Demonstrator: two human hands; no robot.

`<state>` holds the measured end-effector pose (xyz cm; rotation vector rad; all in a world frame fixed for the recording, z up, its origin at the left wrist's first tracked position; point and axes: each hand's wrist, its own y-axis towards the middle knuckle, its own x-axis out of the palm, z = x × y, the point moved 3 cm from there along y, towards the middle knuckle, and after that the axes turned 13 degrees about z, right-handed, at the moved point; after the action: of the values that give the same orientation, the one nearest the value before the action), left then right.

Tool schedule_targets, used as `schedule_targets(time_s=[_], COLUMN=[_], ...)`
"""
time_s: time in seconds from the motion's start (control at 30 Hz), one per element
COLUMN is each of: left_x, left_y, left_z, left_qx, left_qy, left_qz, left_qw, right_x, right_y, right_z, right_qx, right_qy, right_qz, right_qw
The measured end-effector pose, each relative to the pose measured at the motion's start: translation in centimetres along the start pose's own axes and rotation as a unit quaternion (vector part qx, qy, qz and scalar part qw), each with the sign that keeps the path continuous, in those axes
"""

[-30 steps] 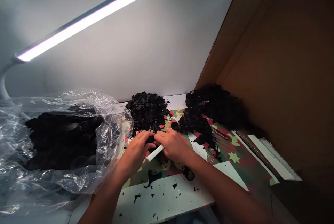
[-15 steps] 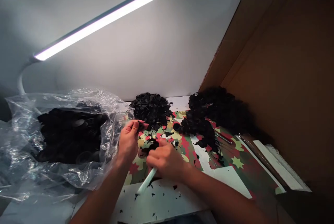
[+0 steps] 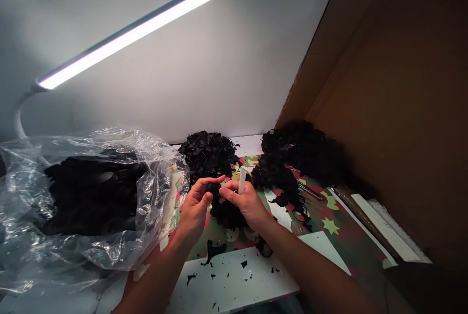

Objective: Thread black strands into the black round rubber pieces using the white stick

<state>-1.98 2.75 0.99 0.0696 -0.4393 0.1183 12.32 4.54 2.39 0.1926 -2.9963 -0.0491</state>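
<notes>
My left hand [image 3: 193, 211] is closed around a small, round, black ribbed part [image 3: 214, 188], pinched between thumb and fingers. Close beside it, my right hand [image 3: 248, 204] grips a white-handled tool [image 3: 242, 181] whose handle sticks up above the fist. The tool's working end is hidden behind my fingers, near the black part. Beneath both hands lies a heap of black scraps [image 3: 230, 215] on a camouflage-patterned mat [image 3: 252, 241]. A curved black offcut [image 3: 215, 250] rests nearer to me.
On the left is a clear plastic bag [image 3: 153, 206] full of black parts [image 3: 87, 197]. Piles of black trimmings [image 3: 208, 150] stand at the back and right [image 3: 310, 153]. Metal tweezers [image 3: 310, 192] lie on the right. A lit lamp [image 3: 127, 36] hangs above; a cardboard wall [image 3: 383, 85] stands right.
My hands have come together over the mat. The white handle has swung from pointing down toward me to standing upright. The view has shifted slightly, and a curved offcut now shows at the mat's near edge.
</notes>
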Motion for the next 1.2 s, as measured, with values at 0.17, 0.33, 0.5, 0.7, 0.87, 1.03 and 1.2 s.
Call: schedule_targets(time_s=[0.17,0.33,0.5,0.7,0.87,1.03,1.2], left_x=[0.9,1.0,1.1,0.4,-1.0,-1.0,-0.6], left_y=[-0.5,-0.7,-0.8,-1.1,-2.0,-2.5,-3.0], left_z=[0.5,0.6,0.4,4.0,7.4,6.8,6.6], left_qx=[-0.072,-0.101,-0.097,0.019,-0.006,-0.094,-0.115], left_qy=[-0.087,-0.12,-0.11,-0.026,-0.096,-0.137,-0.147], left_qz=[0.037,0.059,0.053,0.1,0.15,0.141,0.136], left_qw=[0.993,0.986,0.988,0.994,0.984,0.976,0.973], right_x=[0.0,-0.1,0.1,-1.7,-4.7,-5.1,-5.3], right_y=[-0.1,-0.2,-0.5,0.9,2.8,3.4,3.2], right_z=[0.4,0.2,-0.3,0.5,0.3,0.8,1.0], right_qx=[0.036,0.048,0.029,-0.015,-0.067,-0.009,-0.033], right_qy=[0.054,0.064,0.043,-0.034,-0.055,0.002,0.001], right_qz=[0.013,0.011,0.003,0.078,0.183,0.162,0.175], right_qw=[0.998,0.997,0.999,0.996,0.979,0.987,0.984])
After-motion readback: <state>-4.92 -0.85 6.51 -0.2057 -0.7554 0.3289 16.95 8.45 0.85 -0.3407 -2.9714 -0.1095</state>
